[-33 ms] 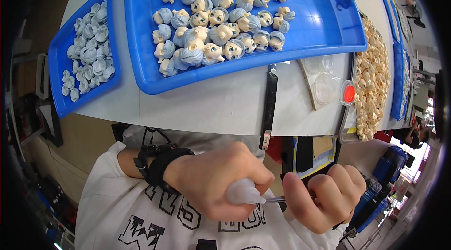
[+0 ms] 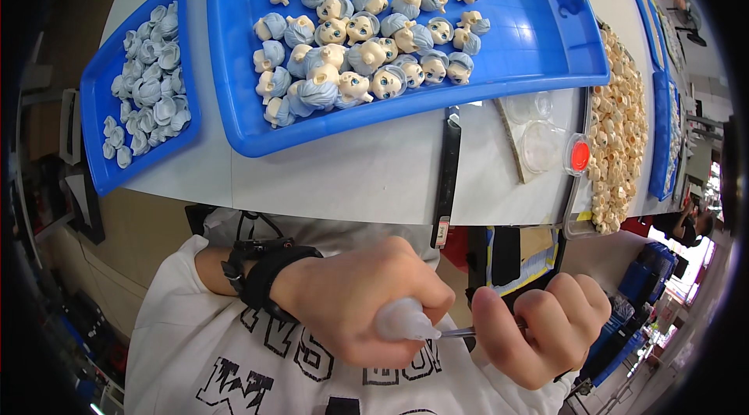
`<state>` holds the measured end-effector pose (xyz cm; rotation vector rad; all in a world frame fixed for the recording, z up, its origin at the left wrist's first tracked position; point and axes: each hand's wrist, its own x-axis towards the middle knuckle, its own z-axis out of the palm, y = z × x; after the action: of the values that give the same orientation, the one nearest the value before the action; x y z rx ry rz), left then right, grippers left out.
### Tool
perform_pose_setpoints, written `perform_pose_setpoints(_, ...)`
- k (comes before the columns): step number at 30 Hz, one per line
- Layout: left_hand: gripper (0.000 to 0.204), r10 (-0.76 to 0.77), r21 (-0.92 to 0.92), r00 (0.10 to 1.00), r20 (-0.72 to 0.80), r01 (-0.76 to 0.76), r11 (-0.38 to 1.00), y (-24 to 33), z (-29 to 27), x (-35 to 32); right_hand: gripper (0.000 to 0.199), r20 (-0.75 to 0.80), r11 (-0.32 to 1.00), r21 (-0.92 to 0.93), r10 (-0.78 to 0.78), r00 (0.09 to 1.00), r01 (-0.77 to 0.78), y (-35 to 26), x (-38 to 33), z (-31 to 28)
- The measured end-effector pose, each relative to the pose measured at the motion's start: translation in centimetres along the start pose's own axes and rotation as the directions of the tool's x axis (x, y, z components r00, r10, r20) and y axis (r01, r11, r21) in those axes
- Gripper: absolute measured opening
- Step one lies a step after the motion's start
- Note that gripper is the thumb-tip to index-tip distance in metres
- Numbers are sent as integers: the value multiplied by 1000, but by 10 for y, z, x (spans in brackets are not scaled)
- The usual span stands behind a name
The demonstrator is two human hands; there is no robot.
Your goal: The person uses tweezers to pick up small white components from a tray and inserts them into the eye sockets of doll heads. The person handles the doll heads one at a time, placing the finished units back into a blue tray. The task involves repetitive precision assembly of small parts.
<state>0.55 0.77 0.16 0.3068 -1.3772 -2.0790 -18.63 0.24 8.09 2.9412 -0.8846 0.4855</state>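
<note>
Close in front of my body, my left hand (image 2: 363,298) is wrapped round a translucent squeeze bottle (image 2: 402,320) whose narrow nozzle points right. A thin metal tool (image 2: 460,331) runs from that nozzle to my right hand (image 2: 542,329), where curled fingers and thumb grip it. Its tip meets or nearly meets the nozzle, and the fingers hide the rest of it. Past the hands, a large blue tray (image 2: 406,107) stands on the table with several doll heads (image 2: 361,27) in it, many wearing light-blue hair.
To the left, a smaller blue tray (image 2: 90,103) holds light-blue hair pieces (image 2: 152,87). A black strip (image 2: 447,173) lies across the table's near edge. Clear round containers (image 2: 541,146) and a red-centred lid (image 2: 579,155) sit beside a tray of beige parts (image 2: 616,134) on the right.
</note>
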Motion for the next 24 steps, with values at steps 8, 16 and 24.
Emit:
perform_pose_setpoints(8, 20, -4, -21, 999, 53, 5, 1000, 3, -2, 0, 35, 21, 997, -69, -32, 999, 34, 2, 2, -7)
perform_pose_setpoints(16, 20, -94, -1, 994, 51, 94, 996, 1, -3, -1, 31, 33, 989, -142, -26, 999, 31, -3, 5, -4)
perform_pose_setpoints(24, 19, -48, 95, 997, -67, 54, 994, 8, 0, 6, 34, 39, 983, -154, 104, 994, -97, -15, -2, -7)
